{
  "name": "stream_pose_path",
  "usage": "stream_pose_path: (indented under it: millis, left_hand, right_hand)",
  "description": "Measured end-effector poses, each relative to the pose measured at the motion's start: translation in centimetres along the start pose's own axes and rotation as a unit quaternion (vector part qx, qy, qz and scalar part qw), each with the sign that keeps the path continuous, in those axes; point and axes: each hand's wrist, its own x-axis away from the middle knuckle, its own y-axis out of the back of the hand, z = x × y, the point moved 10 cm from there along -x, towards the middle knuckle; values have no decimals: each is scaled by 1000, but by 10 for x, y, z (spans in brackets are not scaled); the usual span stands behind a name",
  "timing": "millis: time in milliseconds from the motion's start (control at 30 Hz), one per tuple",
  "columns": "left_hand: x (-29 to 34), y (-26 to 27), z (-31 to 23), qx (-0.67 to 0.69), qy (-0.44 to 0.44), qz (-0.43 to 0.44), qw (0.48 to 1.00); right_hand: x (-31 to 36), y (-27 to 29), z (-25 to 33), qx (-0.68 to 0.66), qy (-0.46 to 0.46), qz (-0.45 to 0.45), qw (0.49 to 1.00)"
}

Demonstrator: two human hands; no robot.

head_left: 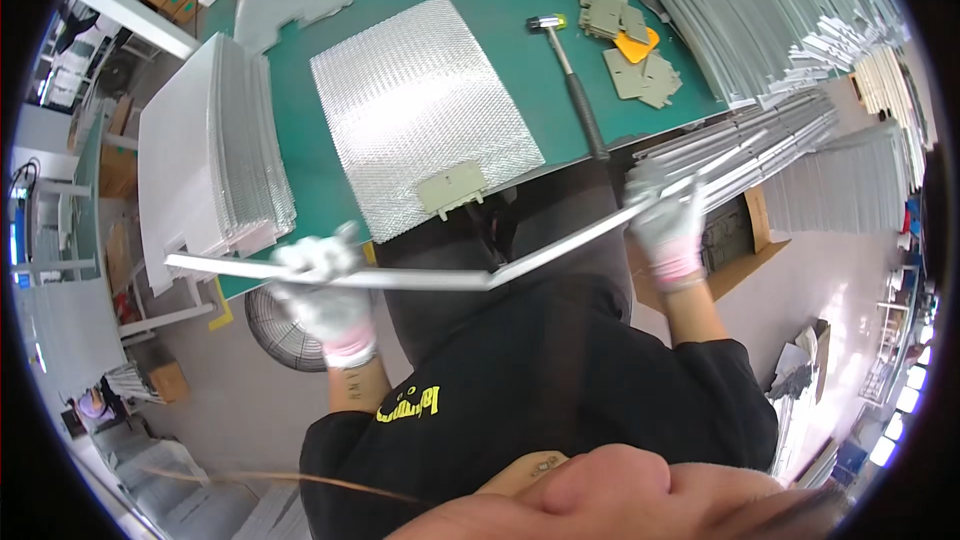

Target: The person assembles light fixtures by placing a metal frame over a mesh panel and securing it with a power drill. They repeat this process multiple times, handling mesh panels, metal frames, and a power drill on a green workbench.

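A long, thin whitish metal strip [430, 280], bent into a shallow V at its middle, spans my lap in front of the table. My left hand [322, 290], in a white glove with a pink cuff, is closed around its left part. My right hand [668, 225], gloved alike and a little blurred, grips the right part beside a bundle of similar strips [740, 155]. Beyond them a silver mesh sheet [410, 100] lies on the green table [500, 0]. A grey-green notched plate [452, 188] rests on the sheet's near edge.
A mallet [575, 100] lies right of the sheet, its handle end reaching the table edge. Farther right are grey-green plates [600, 0], an orange piece [636, 45] and stacked long strips [740, 10]. Stacked sheets [190, 150] stand at left, above a floor fan [285, 330].
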Motion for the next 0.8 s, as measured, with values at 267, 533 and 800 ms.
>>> stream_pose_path:
  millis: [267, 533, 800]
  left_hand:
    - [25, 24, 4, -172, 78, 40, 981]
    - [76, 21, 59, -177, 159, 24, 971]
    - [93, 64, 66, -286, 199, -116, 930]
  right_hand:
    - [54, -150, 190, 73, 310, 229, 920]
    - [-16, -227, -32, 247, 53, 280, 926]
    - [-82, -167, -99, 242, -45, 192, 950]
